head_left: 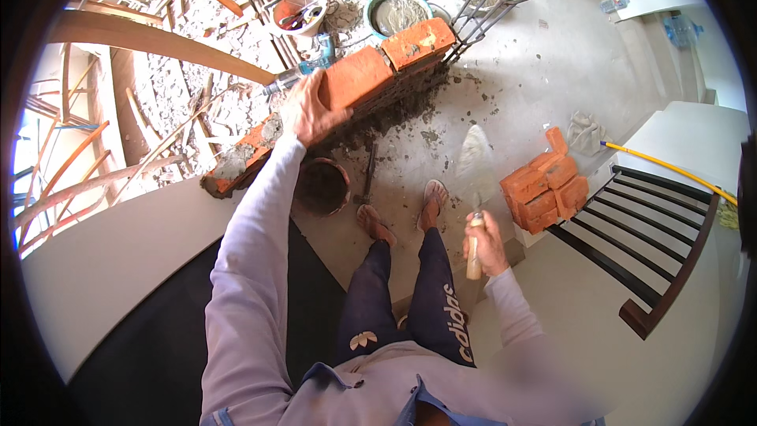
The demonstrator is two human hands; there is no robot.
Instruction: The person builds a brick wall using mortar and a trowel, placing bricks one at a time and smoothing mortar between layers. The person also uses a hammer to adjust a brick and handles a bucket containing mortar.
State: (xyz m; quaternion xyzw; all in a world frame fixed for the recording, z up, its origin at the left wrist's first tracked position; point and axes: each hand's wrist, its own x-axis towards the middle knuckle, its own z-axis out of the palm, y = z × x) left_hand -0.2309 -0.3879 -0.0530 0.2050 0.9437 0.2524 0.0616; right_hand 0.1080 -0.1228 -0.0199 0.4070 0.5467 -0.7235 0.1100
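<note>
My left hand [310, 113] grips the near left end of an orange brick [356, 79] on top of a low brick wall, thumb on the near side and fingers toward the far side. A second brick [418, 43] lies in line beyond it, with a narrow gap between the two. Wet grey mortar [394, 106] clings to the wall's face below. In my right hand [490, 243] is a trowel [475, 156], held by its pale wooden handle, its blade smeared grey and pointing away from me. Left of the held brick, mortar [233, 164] covers the lower course.
Stacked bricks [544, 189] stand at right beside a dark railing [654, 229]. A black bucket [322, 187] and a hammer-like tool [370, 170] are near my feet. Beyond the wall are a blue-rimmed mortar tub [398, 13], a cordless drill [319, 55], rubble and upright steel bars [493, 0].
</note>
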